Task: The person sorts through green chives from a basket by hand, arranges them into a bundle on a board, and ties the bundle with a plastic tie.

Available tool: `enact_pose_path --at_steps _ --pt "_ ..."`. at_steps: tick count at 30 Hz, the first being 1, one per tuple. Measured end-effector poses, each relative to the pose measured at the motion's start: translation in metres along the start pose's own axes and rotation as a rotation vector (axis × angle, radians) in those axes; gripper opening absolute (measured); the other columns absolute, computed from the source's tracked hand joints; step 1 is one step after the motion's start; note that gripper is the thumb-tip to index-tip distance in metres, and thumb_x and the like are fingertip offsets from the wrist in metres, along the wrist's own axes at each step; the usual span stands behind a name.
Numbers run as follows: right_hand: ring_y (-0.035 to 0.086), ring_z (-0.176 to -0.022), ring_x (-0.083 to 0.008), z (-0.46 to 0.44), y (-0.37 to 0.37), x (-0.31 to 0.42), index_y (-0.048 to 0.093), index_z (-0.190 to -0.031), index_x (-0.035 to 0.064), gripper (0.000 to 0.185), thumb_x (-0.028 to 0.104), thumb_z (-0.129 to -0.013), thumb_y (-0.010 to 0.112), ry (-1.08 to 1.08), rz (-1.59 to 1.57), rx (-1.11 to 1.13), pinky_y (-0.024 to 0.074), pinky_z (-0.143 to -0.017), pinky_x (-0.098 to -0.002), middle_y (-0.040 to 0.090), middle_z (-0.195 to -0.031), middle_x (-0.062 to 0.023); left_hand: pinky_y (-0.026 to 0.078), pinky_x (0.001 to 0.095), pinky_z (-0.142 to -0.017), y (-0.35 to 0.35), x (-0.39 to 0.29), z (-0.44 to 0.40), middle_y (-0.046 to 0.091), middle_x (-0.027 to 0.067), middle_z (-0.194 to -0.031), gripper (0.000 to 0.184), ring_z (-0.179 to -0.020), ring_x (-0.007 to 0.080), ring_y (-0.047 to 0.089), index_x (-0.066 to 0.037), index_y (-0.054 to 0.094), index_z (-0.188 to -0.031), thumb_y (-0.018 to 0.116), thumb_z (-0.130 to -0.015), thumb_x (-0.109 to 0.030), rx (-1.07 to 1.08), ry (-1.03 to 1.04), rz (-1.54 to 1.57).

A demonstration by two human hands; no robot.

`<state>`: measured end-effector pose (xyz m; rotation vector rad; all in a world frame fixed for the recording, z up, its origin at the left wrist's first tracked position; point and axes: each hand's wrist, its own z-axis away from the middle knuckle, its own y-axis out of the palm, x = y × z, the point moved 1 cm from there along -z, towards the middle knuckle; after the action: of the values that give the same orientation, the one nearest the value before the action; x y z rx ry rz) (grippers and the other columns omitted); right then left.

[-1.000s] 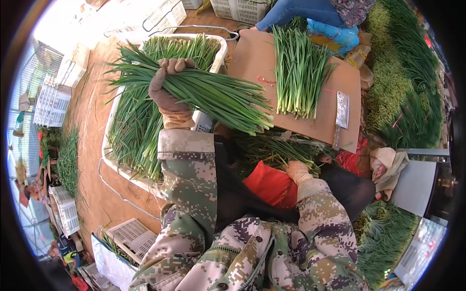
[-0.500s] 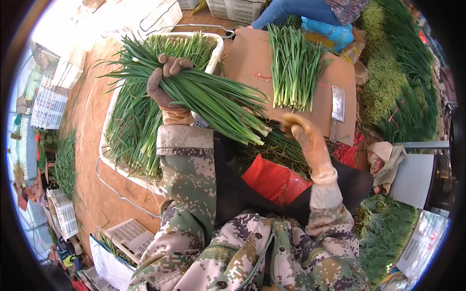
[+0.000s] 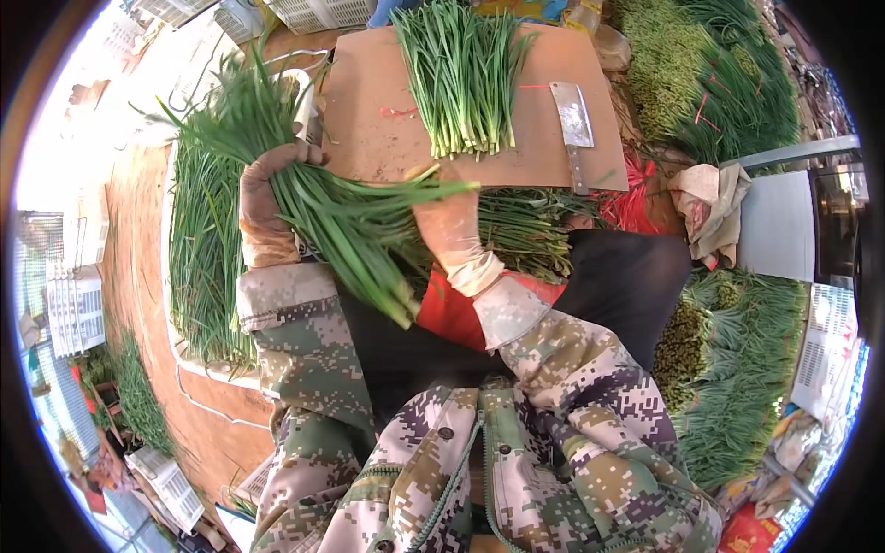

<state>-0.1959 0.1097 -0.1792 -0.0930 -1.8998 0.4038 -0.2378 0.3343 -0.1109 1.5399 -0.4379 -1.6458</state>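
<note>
My left hand, in a dirty brownish glove, is closed around the middle of a thick bunch of garlic chives. The leafy tops fan out blurred to the upper left, and the pale cut ends point down toward my lap. My right hand, also gloved, is at the right side of this bunch, closed on a few stalks that stick out sideways; its fingertips are partly hidden. Ahead, a neat pile of garlic chives lies on a brown board. A cleaver rests to the right of that pile.
A white crate full of chives stands at my left. Below the board are loose greens and a red bag. Red ties hang at the board's right corner. More chives are heaped at the right.
My right hand has moved left from open air to the bunch. The bunch in my left hand has come lower and nearer, with some stalks now splayed right. The whole view has shifted.
</note>
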Motion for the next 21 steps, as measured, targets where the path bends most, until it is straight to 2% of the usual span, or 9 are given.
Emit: enact_pose_path --at_steps 3,5,6,9,10,12,14,16,21 --pt "0.063 -0.075 -0.0443 0.0 -0.021 -0.021 0.066 -0.092 0.0044 0.012 0.015 -0.087 0.062 0.088 0.103 0.043 0.0509 -0.067 -0.0485 0.065 -0.083 -0.0241 0.048 0.0424 -0.086 -0.006 -0.007 -0.001 0.054 0.0089 -0.078 0.021 -0.079 0.0264 0.055 0.006 0.058 -0.104 0.057 -0.086 -0.004 0.043 0.094 0.105" --pt "0.065 -0.072 -0.0388 0.011 -0.032 -0.059 0.067 -0.091 0.0047 0.011 0.014 -0.087 0.063 0.095 0.437 0.214 0.0519 -0.064 -0.0445 0.065 -0.08 -0.0214 0.043 0.0384 -0.085 -0.009 -0.018 0.0 0.047 0.0037 -0.073 0.017 -0.072 0.0195 0.048 0.003 0.058 -0.101 0.055 -0.087 -0.007 0.123 0.223 0.122" --pt "0.064 -0.067 -0.0375 0.019 -0.046 -0.076 0.066 -0.084 0.0054 0.009 0.013 -0.087 0.063 -0.014 0.105 0.055 0.0521 -0.062 -0.0452 0.063 -0.072 -0.0188 0.043 0.0384 -0.085 -0.014 -0.024 0.004 0.047 0.0037 -0.073 0.017 -0.072 0.0195 0.048 0.003 0.058 -0.101 0.055 -0.087 -0.007 0.116 0.237 0.108" --pt "0.067 -0.078 -0.0309 0.055 -0.095 -0.181 0.068 -0.087 0.0075 0.012 0.018 -0.087 0.062 -0.08 0.852 0.606 0.0546 -0.069 -0.0404 0.068 -0.087 -0.0138 0.043 0.0353 -0.086 -0.029 -0.044 0.01 0.042 -0.0005 -0.07 0.015 -0.07 0.0141 0.045 0.001 0.057 -0.099 0.056 -0.086 -0.008 0.397 0.468 0.42" --pt "0.067 -0.084 -0.0279 0.073 -0.092 -0.213 0.067 -0.089 0.0101 0.009 0.018 -0.086 0.064 -0.014 0.875 0.858 0.0542 -0.069 -0.0384 0.068 -0.093 -0.0118 0.043 0.0353 -0.086 -0.029 -0.047 0.016 0.042 -0.0005 -0.07 0.015 -0.07 0.0141 0.045 0.001 0.057 -0.099 0.056 -0.086 -0.008 0.388 0.482 0.401" --pt "0.066 -0.1 -0.0292 0.044 -0.1 -0.108 0.07 -0.099 0.0095 0.032 0.038 -0.086 0.066 0.721 0.758 1.318 0.0535 -0.079 -0.0399 0.068 -0.106 -0.0154 0.043 0.0353 -0.086 -0.02 -0.047 0.018 0.041 -0.0007 -0.07 0.014 -0.07 0.0141 0.045 0.001 0.057 -0.097 0.056 -0.085 -0.007 0.431 0.53 0.557" --pt "0.064 -0.105 -0.0333 0.028 -0.107 -0.079 0.054 -0.133 0.0068 0.075 0.056 -0.079 0.069 0.31 1.083 1.121 0.0512 -0.088 -0.0411 0.066 -0.114 -0.0207 0.044 0.0347 -0.086 -0.023 -0.047 0.018 0.042 -0.0001 -0.07 0.015 -0.069 0.0141 0.045 0.001 0.056 -0.098 0.056 -0.085 -0.006 0.439 0.534 0.587" --pt "0.066 -0.097 -0.0359 0.01 -0.115 -0.054 0.051 -0.134 0.0042 0.07 0.049 -0.084 0.068 -0.031 0.805 0.677 0.0524 -0.083 -0.0427 0.068 -0.107 -0.0189 0.044 0.0339 -0.086 -0.023 -0.045 0.016 0.042 0.0002 -0.07 0.015 -0.068 0.0144 0.045 0.0 0.056 -0.098 0.056 -0.084 -0.006 0.462 0.552 0.55" --pt "0.064 -0.101 -0.0363 -0.032 -0.086 0.035 0.06 -0.121 -0.0004 0.058 0.046 -0.087 0.069 -0.116 0.036 0.623 0.0502 -0.088 -0.0388 0.067 -0.106 -0.0214 0.045 0.0348 -0.087 -0.022 -0.042 0.012 0.044 0.0013 -0.068 0.015 -0.069 0.0158 0.047 -0.001 0.056 -0.098 0.057 -0.084 -0.007 0.45 0.543 0.555"
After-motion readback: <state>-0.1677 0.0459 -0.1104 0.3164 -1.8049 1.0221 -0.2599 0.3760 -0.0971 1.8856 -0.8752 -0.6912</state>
